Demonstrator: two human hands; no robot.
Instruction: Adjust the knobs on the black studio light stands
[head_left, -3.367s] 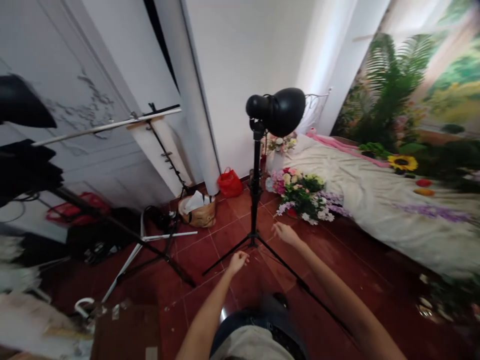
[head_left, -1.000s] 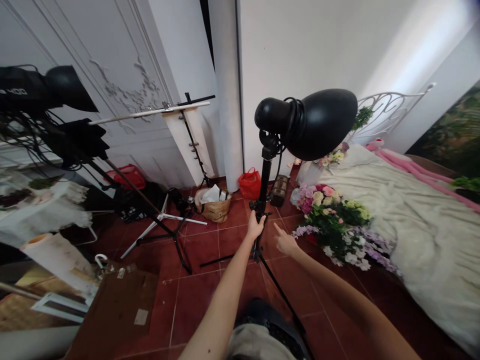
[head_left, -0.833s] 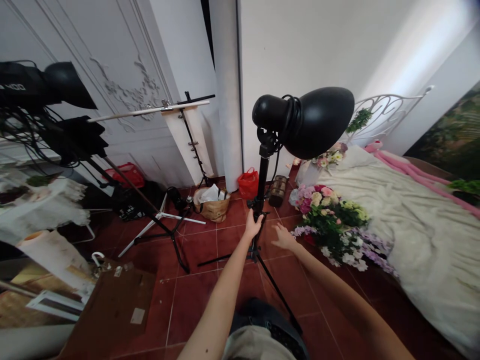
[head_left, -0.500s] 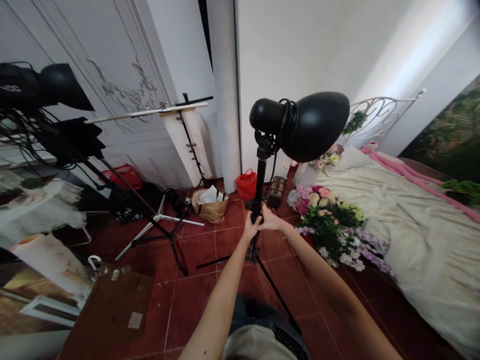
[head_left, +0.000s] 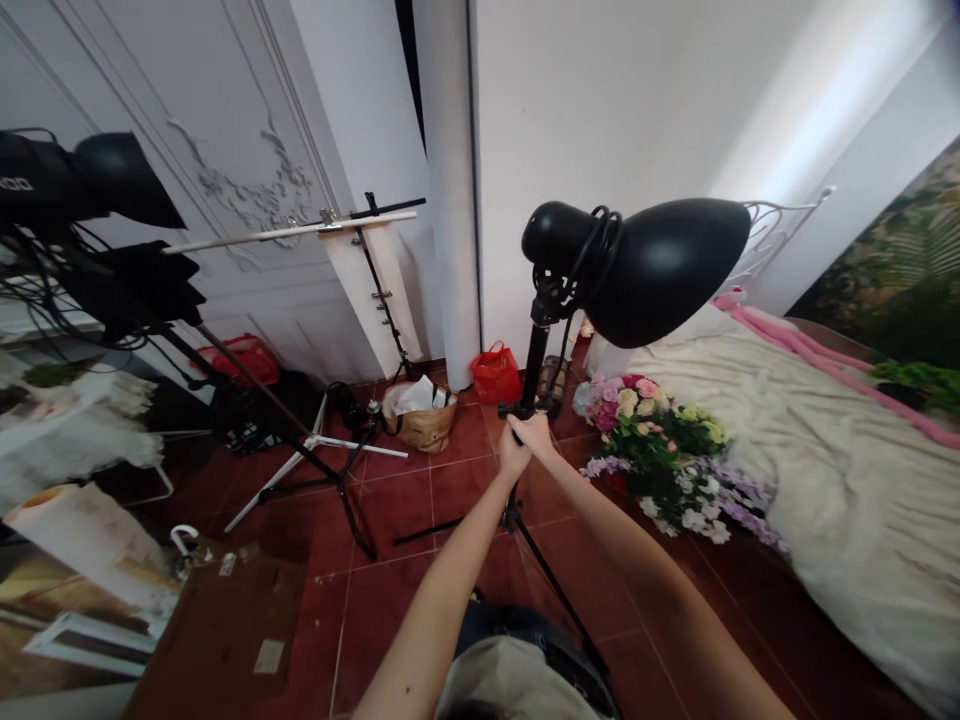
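Note:
A black studio lamp point(head_left: 660, 268) with a wide bowl reflector stands in front of me, its mouth facing right. Its cable point(head_left: 598, 250) is coiled around the neck behind the reflector. Below it runs a black light stand point(head_left: 535, 362) with legs spread on the floor. My left hand point(head_left: 514, 452) is closed around the stand's column just under a clamp collar. Against it, my right hand point(head_left: 534, 432) is wrapped on the same spot from the right. The fingers of both are partly hidden behind the column and each other.
On the left are another studio light point(head_left: 124, 180) on a stand and a cardboard box point(head_left: 217, 620). A wicker basket point(head_left: 429, 425) and a red bag point(head_left: 495, 374) sit ahead. To the right are artificial flowers point(head_left: 652, 420) and a bed with a cream cover point(head_left: 840, 470).
The lamp head has shifted right and nearer, its reflector looking larger. The stand's column leans more to the right. My hands have drawn closer together around the column.

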